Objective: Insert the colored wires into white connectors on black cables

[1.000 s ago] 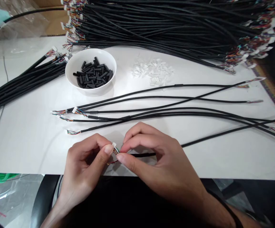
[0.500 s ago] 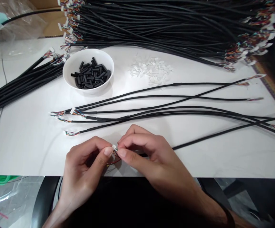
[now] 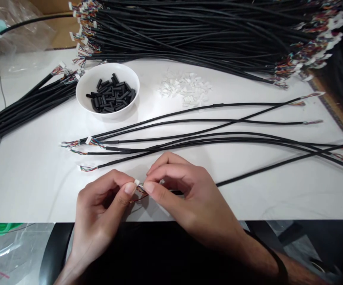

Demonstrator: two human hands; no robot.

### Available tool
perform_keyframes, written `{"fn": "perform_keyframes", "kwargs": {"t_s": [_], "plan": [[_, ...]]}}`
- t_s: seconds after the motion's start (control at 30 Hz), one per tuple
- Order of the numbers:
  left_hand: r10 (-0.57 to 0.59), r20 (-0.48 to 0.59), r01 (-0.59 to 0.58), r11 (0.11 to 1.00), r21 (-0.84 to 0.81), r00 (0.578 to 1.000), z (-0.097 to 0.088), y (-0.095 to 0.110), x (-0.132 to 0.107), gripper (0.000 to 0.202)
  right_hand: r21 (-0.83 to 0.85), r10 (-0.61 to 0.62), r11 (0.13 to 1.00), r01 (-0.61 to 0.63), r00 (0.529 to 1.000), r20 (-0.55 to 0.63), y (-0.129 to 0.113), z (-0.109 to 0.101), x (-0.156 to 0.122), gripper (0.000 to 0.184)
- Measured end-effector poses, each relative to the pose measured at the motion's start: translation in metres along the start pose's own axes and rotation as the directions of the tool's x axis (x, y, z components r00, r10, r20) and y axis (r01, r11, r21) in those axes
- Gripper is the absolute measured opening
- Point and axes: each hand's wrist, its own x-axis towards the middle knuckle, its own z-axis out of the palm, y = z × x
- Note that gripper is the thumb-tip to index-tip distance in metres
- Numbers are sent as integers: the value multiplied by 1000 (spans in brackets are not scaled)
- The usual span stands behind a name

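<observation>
Head view looks down on a white table (image 3: 25, 186) with both hands at its near edge. The left hand (image 3: 100, 209) is curled, its thumb and forefinger pinching a small white connector (image 3: 137, 182). The right hand (image 3: 192, 198) is also closed, its thumb (image 3: 149, 187) and forefinger meeting just beside the connector, on thin colored wires (image 3: 141, 190); the fingers hide exactly how they grip. Those wires lead from a black cable (image 3: 278, 172) that runs out to the right past the right hand, and a loose reddish wire end hangs below the pinch. Just beyond the hands lie several loose cables (image 3: 189, 134), their wired ends mostly toward the left. Farther up stands a white bowl (image 3: 76, 93) holding short black sleeves (image 3: 110, 97), with a scattered pile of white connectors (image 3: 184, 89) to its right. A large cable bundle (image 3: 189, 35) lies along the far side, and a smaller bundle (image 3: 31, 107) lies at the left. A dark band (image 3: 279, 265) circles the right wrist.
</observation>
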Motion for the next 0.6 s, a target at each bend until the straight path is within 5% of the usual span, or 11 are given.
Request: {"fn": "perform_keyframes", "kwargs": {"t_s": [0.3,0.6], "plan": [[-16,-22,16,1000,6,1000,3,2,-2,23,-67,-170,984,163,977,-128,6,7,-5,6],[12,-20,-10,997,70,1000,3,4,-1,23,27,3,1000,-3,1000,7,-1,2,-3,12]]}}
